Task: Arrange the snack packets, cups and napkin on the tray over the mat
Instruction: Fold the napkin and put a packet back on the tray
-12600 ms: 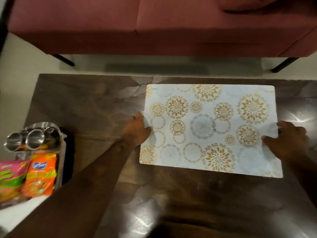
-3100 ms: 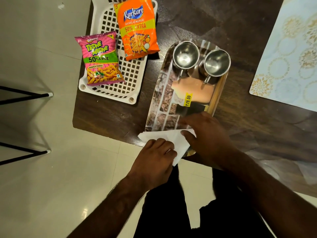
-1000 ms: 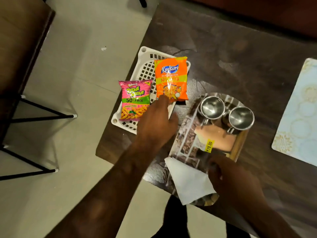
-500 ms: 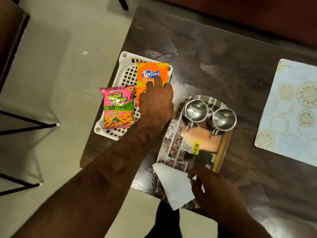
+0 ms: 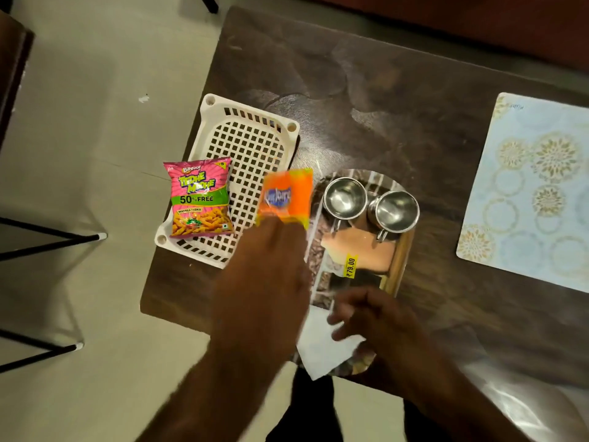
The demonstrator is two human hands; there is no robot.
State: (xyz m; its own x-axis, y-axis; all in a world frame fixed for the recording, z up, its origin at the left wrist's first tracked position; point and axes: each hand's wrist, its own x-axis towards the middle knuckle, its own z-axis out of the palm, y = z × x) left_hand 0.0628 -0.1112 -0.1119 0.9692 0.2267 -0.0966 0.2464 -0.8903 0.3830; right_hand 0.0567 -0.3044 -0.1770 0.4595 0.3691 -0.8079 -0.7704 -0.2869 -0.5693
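Note:
My left hand (image 5: 264, 279) holds the orange snack packet (image 5: 285, 197), blurred, lifted between the white basket (image 5: 245, 145) and the oval printed tray (image 5: 398, 260). A pink snack packet (image 5: 199, 199) lies on the basket's left edge. Two steel cups (image 5: 344, 197) (image 5: 393, 210) stand side by side at the tray's far end. A white napkin (image 5: 322, 349) lies on the tray's near end, partly over the table edge. My right hand (image 5: 379, 317) rests on the napkin with its fingers spread. The patterned mat (image 5: 535, 193) lies at the right, apart from the tray.
The dark table (image 5: 382, 106) ends just left of the basket and near my body. Black metal legs (image 5: 51, 240) stand on the pale floor at left. A red sofa edge (image 5: 478, 23) runs along the far side.
My left hand has lifted the orange packet out of the basket and carried it right, toward the tray. My right hand stays on the napkin.

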